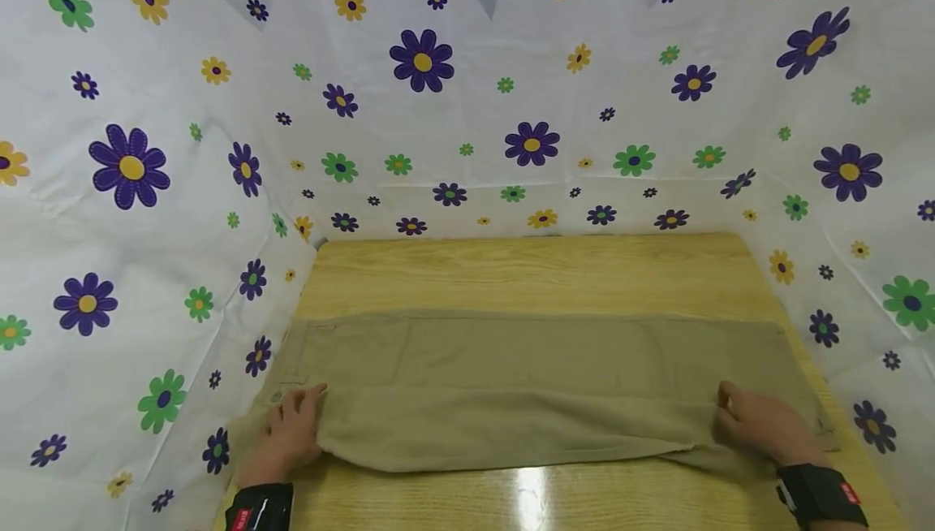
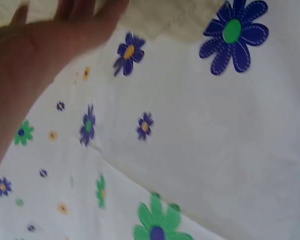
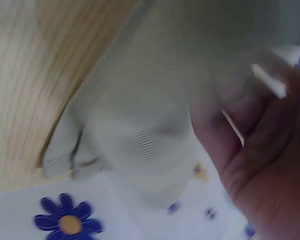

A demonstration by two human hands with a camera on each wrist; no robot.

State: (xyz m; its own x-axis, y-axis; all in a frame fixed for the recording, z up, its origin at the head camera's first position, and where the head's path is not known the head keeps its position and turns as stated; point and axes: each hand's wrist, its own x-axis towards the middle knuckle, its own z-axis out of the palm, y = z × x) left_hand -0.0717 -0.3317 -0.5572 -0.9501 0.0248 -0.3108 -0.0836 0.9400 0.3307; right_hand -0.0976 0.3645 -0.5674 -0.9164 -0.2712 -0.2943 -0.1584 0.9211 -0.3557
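Khaki trousers (image 1: 526, 360) lie folded lengthwise across the wooden table, the waist with its button (image 1: 276, 396) at the left and the leg ends at the right. My left hand (image 1: 292, 429) rests at the waist end, fingers extended on the cloth; the left wrist view shows this hand (image 2: 65, 35) at its top edge. Toward the leg ends, my right hand (image 1: 763, 425) pinches the near layer with curled fingers. Cloth near it is raised and rumpled along the front edge. In the right wrist view, the cloth (image 3: 135, 130) hangs blurred beside the right hand (image 3: 260, 140).
The wooden table (image 1: 526, 271) shows behind the trousers and along their front. White flower-printed sheeting (image 1: 467, 133) encloses the table at the back and both sides. Each wrist wears a black strap, such as the right strap (image 1: 821, 494).
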